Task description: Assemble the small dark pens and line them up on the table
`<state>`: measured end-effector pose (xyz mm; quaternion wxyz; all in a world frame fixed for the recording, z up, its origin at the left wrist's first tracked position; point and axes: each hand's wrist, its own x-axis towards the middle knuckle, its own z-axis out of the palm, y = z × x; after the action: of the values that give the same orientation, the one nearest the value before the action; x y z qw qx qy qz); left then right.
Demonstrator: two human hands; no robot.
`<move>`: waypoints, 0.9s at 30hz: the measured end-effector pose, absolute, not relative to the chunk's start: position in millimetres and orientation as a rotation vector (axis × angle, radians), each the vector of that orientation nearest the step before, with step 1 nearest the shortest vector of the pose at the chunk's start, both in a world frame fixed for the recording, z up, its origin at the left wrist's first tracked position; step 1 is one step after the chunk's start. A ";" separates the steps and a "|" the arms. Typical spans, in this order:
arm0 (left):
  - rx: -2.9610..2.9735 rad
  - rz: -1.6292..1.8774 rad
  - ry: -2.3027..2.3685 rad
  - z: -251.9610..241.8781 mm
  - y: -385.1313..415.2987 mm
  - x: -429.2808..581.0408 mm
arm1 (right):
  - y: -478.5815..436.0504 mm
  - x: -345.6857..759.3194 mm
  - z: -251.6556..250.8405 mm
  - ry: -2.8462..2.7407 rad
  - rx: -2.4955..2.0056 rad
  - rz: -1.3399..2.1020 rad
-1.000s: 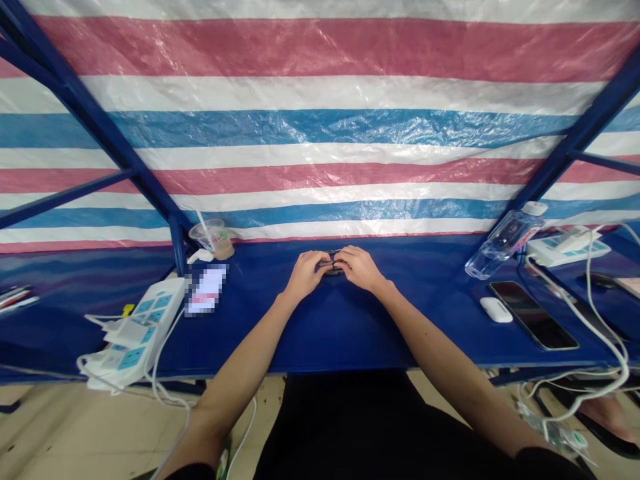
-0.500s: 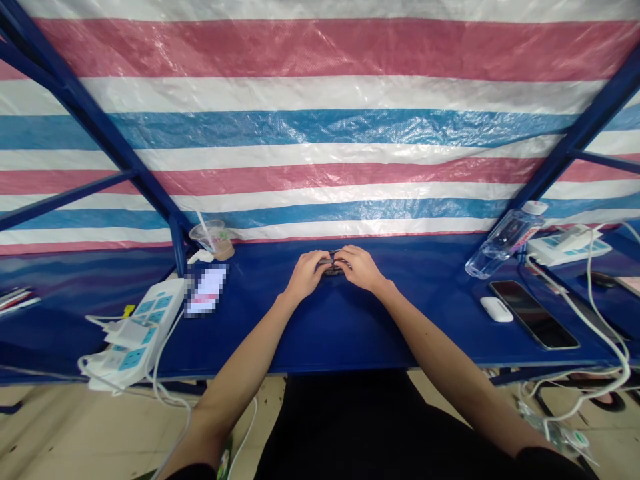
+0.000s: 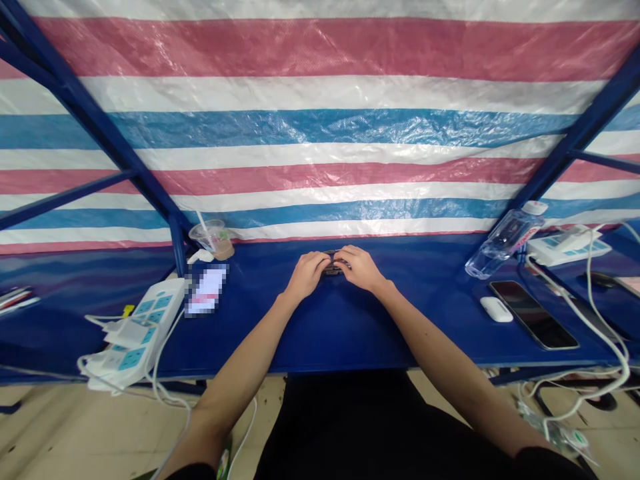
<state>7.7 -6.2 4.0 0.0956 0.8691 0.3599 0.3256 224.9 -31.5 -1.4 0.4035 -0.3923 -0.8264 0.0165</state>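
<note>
My left hand [image 3: 306,273] and my right hand [image 3: 359,267] meet at the far middle of the blue table [image 3: 340,327]. Both have curled fingers closed round a small dark object [image 3: 332,265] held between them. Most of that object is hidden by my fingers, so I cannot name it. Both forearms stretch out over the table from the near edge.
At the left lie a white power strip [image 3: 137,330] with cables, a small card-like item [image 3: 206,290] and a plastic cup with a straw [image 3: 213,237]. On the right are a water bottle [image 3: 503,241], a dark phone [image 3: 533,314], a white earbud case [image 3: 496,309] and another power strip [image 3: 567,245]. A striped tarp [image 3: 320,127] hangs behind.
My fingers have shifted slightly on the small dark object; hands and arms stay in the same place.
</note>
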 end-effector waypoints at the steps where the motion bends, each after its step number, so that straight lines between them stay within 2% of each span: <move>1: 2.565 0.970 1.074 4.6 -6.5 7.4 | -31.3 225.1 -1.5 -2.087 -0.990 0.043; 9: 2.599 0.989 1.005 6.7 -9.5 7.7 | -33.1 225.0 0.1 -2.101 -1.005 0.050; 27: 2.506 1.114 1.211 8.4 -2.7 4.7 | -22.6 241.6 -3.6 -1.967 -1.125 -0.027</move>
<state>4.7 -2.7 8.4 0.0716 0.8338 0.4029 0.3705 241.6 -22.6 -3.6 0.4240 -0.4495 -0.7861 -0.0106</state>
